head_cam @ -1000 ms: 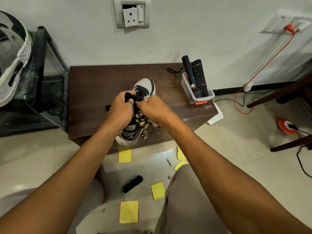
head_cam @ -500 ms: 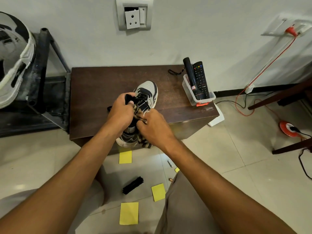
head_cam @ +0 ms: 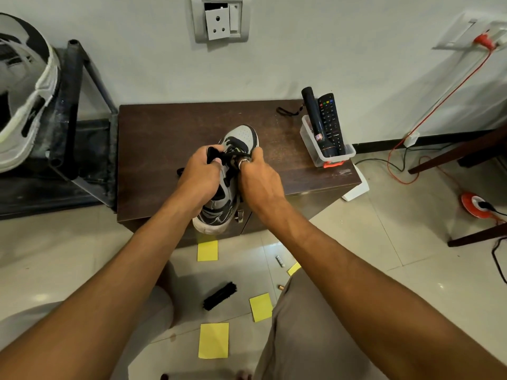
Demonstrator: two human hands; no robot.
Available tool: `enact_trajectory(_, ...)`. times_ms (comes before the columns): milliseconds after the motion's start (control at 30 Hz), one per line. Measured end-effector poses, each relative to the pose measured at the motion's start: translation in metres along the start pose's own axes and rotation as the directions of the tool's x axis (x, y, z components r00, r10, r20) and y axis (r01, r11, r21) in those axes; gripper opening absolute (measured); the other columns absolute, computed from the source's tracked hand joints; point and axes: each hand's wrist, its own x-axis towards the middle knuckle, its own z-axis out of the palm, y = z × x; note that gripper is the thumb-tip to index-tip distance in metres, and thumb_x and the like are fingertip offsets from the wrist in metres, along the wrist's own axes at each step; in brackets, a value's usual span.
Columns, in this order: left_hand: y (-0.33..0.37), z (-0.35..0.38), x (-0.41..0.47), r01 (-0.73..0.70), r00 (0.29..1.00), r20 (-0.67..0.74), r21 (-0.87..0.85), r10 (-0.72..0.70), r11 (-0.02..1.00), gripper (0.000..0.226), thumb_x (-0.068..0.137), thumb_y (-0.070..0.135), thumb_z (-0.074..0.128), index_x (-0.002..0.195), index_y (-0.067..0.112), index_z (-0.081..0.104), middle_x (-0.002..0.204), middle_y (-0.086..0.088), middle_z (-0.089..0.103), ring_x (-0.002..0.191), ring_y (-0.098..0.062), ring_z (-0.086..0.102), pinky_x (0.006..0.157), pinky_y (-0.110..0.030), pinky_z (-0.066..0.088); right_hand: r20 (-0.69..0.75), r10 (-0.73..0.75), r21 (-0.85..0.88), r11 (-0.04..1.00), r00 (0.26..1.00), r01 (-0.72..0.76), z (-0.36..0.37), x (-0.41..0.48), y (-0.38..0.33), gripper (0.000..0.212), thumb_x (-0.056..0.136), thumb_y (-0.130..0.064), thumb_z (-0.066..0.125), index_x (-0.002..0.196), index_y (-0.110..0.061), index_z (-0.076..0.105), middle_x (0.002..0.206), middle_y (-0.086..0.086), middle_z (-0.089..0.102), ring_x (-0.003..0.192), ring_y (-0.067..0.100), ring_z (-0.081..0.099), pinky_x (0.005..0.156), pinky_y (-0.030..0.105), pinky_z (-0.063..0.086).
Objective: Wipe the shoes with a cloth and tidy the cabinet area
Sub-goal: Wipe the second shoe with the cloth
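Observation:
A grey, black and white sneaker (head_cam: pixel 242 135) lies on the dark brown cabinet (head_cam: pixel 164 133), toe toward the wall and heel over the front edge. My left hand (head_cam: pixel 200 176) grips the shoe's black tongue and left side. On the shoe's right side by the laces, my right hand (head_cam: pixel 260 182) has its fingers curled. The striped cloth (head_cam: pixel 237 199) is almost wholly hidden under that palm; only a dark sliver shows.
A clear box (head_cam: pixel 326 157) with a torch and a remote stands on the cabinet's right end. Yellow notes (head_cam: pixel 207 250), a black brush (head_cam: pixel 219 295) and a battery (head_cam: pixel 280 261) lie on the floor. A metal rack (head_cam: pixel 74 111) stands left; cables and an orange reel (head_cam: pixel 476 205) lie right.
My right hand slid from the shoe's heel side up along its right flank to the laces, covering the cloth. My left hand kept its hold on the shoe.

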Motion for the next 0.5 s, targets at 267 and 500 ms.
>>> enact_trajectory(267, 0.007, 0.001, -0.007, 0.0, 1.0, -0.011, -0.007, 0.0, 1.0, 0.031, 0.104, 0.017, 0.046, 0.124, 0.034, 0.064, 0.12, 0.006, 0.067, 0.108, -0.013, 0.062, 0.094, -0.034, 0.05, 0.375, 0.08, 0.625, 0.714, 0.924, -0.315, -0.03, 0.002, -0.004, 0.031, 0.091, -0.013, 0.056, 0.059, -0.009, 0.056, 0.061, 0.006, 0.058, 0.059, 0.018, 0.056, 0.061, 0.036, 0.05)
enact_trajectory(500, 0.009, 0.0, -0.011, 0.008, 0.999, -0.039, -0.031, -0.01, 0.999, 0.03, 0.103, 0.016, 0.046, 0.113, 0.038, 0.064, 0.114, 0.009, 0.068, 0.105, -0.01, 0.063, 0.087, -0.03, 0.051, 0.493, -0.003, 0.806, 0.377, 0.87, -0.455, -0.03, -0.032, 0.005, 0.015, 0.09, -0.002, 0.063, 0.093, 0.012, 0.069, 0.09, 0.024, 0.072, 0.081, 0.026, 0.067, 0.091, 0.048, 0.057)
